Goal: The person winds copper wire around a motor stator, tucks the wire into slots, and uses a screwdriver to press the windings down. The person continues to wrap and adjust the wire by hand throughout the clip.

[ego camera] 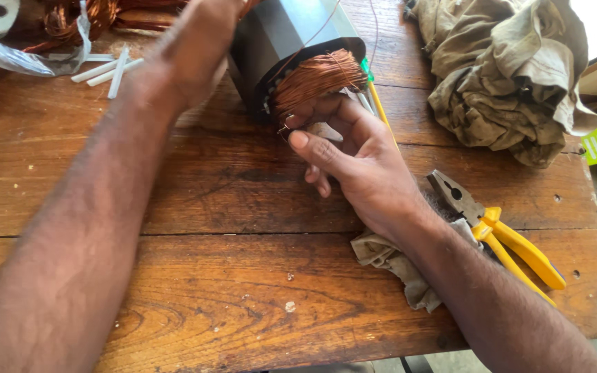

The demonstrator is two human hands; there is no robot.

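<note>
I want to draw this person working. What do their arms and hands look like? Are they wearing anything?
Both arms are bare up to the picture's edge: no sleeves show. The left hand and right hand have no gloves, and no rings, watch or bracelets are visible. The forearms are slim with some hair, and the fingernails are short.

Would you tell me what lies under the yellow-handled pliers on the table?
The pliers rest partly on a crumpled rag and partly on the wooden table. The right hand and forearm cover much of the rag.

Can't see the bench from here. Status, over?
Left hand braces the dark stator. Right hand pinches its copper winding. Pliers lie alongside, nothing obstructing.
</note>
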